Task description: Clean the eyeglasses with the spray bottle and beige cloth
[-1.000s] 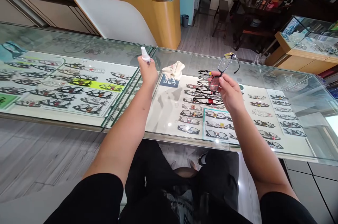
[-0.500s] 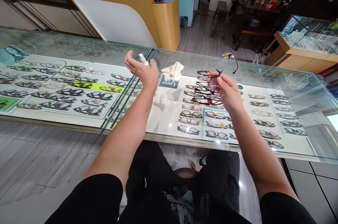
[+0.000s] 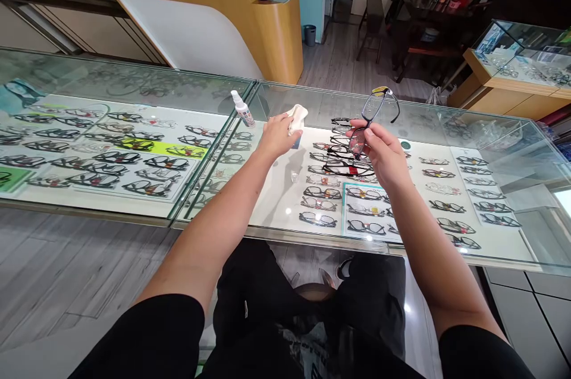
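Observation:
My right hand [image 3: 384, 148] is closed on a pair of dark-framed eyeglasses [image 3: 373, 106], held up above the glass counter. The fingers pinch the frame near one lens, and a yellow patch shows at the top of the far lens. My left hand [image 3: 280, 136] is closed on a cream cleaning cloth [image 3: 297, 118] at the counter top; its fingertips are partly hidden by the cloth. Left of that hand stands a small white spray bottle [image 3: 243, 110] on the glass.
Several rows of eyeglasses [image 3: 318, 204] lie inside the glass display counter [image 3: 267, 230]. A curved wooden desk [image 3: 281, 40] stands behind it. Farther back are a dark stool [image 3: 373, 22], a waste bin [image 3: 310, 35] and people at a cluttered table. Another display case [image 3: 499, 90] is at right.
My left hand has moved right and down from beside the spray bottle and has taken hold of the cleaning cloth. My right hand holds the eyeglasses in nearly the same place.

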`<action>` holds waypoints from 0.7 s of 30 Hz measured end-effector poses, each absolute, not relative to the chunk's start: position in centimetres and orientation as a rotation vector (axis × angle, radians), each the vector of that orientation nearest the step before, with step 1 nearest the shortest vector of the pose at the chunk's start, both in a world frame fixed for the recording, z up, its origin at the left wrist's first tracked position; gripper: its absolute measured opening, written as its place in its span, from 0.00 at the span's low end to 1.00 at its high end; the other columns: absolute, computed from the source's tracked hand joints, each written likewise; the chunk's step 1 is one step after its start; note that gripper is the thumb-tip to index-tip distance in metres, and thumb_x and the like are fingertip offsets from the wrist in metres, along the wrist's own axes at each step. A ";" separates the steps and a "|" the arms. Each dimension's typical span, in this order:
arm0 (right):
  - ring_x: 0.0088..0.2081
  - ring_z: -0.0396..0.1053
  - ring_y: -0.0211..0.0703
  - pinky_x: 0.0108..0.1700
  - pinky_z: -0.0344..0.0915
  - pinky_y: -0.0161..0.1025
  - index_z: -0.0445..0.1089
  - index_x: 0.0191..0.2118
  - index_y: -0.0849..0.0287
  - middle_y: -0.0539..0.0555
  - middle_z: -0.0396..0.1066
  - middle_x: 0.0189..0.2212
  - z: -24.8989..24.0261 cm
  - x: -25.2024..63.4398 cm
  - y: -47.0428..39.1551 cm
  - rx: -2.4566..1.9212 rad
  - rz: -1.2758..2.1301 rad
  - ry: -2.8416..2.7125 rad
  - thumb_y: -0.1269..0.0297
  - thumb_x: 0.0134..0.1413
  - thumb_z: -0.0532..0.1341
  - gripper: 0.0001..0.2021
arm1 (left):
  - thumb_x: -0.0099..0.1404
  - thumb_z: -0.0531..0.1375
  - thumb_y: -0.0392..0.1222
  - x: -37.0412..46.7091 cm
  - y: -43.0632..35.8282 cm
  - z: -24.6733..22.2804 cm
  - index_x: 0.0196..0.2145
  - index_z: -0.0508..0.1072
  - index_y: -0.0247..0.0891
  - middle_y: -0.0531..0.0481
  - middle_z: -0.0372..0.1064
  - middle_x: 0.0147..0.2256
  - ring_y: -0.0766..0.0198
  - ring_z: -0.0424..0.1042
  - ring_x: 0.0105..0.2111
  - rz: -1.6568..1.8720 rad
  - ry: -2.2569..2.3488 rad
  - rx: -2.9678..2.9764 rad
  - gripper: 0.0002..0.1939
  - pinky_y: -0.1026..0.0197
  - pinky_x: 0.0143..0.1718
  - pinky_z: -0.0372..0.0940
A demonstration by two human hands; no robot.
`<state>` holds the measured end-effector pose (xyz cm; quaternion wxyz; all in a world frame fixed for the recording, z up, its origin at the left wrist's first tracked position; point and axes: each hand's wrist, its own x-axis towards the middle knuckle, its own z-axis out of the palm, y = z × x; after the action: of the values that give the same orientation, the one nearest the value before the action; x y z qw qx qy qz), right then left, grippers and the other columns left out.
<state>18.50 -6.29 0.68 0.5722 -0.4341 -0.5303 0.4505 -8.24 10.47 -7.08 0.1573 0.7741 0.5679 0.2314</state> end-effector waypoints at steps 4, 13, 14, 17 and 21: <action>0.48 0.79 0.49 0.54 0.77 0.49 0.82 0.55 0.46 0.54 0.84 0.51 0.7 18.5 -6.3 -1.045 1.043 -1.251 0.41 0.68 0.66 0.20 | 0.68 0.64 0.45 -8.7 11.0 -7.2 0.56 0.82 0.39 0.36 0.77 0.61 0.39 0.71 0.63 0.781 1.663 2.151 0.20 0.41 0.68 0.62; 0.51 0.78 0.49 0.53 0.77 0.47 0.82 0.52 0.48 0.55 0.83 0.52 0.9 18.4 -6.3 -1.017 1.048 -1.243 0.43 0.68 0.67 0.18 | 0.72 0.62 0.48 -8.9 10.5 -5.0 0.39 0.81 0.42 0.40 0.77 0.55 0.41 0.69 0.61 1.250 1.735 1.887 0.10 0.40 0.69 0.56; 0.51 0.78 0.49 0.52 0.77 0.47 0.82 0.52 0.48 0.55 0.82 0.52 0.9 18.4 -6.3 -1.020 1.043 -1.245 0.43 0.68 0.67 0.18 | 0.72 0.63 0.48 -8.9 10.4 -4.7 0.39 0.81 0.42 0.41 0.78 0.54 0.43 0.70 0.60 1.323 1.676 1.850 0.10 0.43 0.69 0.57; 0.51 0.78 0.49 0.52 0.77 0.46 0.82 0.53 0.49 0.55 0.83 0.51 0.9 18.4 -6.3 -1.034 1.031 -1.251 0.42 0.69 0.66 0.19 | 0.71 0.63 0.48 -8.9 10.4 -3.8 0.35 0.79 0.40 0.45 0.78 0.44 0.51 0.75 0.50 1.476 1.477 1.675 0.10 0.52 0.59 0.66; 0.50 0.79 0.49 0.52 0.76 0.46 0.81 0.56 0.49 0.55 0.83 0.50 0.6 18.6 -6.2 -1.037 1.042 -1.261 0.42 0.69 0.66 0.21 | 0.68 0.67 0.54 -8.8 10.7 -3.3 0.34 0.75 0.40 0.51 0.73 0.33 0.60 0.74 0.36 1.484 1.233 1.234 0.14 0.59 0.41 0.68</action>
<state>18.55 -6.17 0.63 0.5666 -0.4413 -0.5366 0.4431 -8.81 10.66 -3.27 0.4129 0.4908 0.4904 0.5900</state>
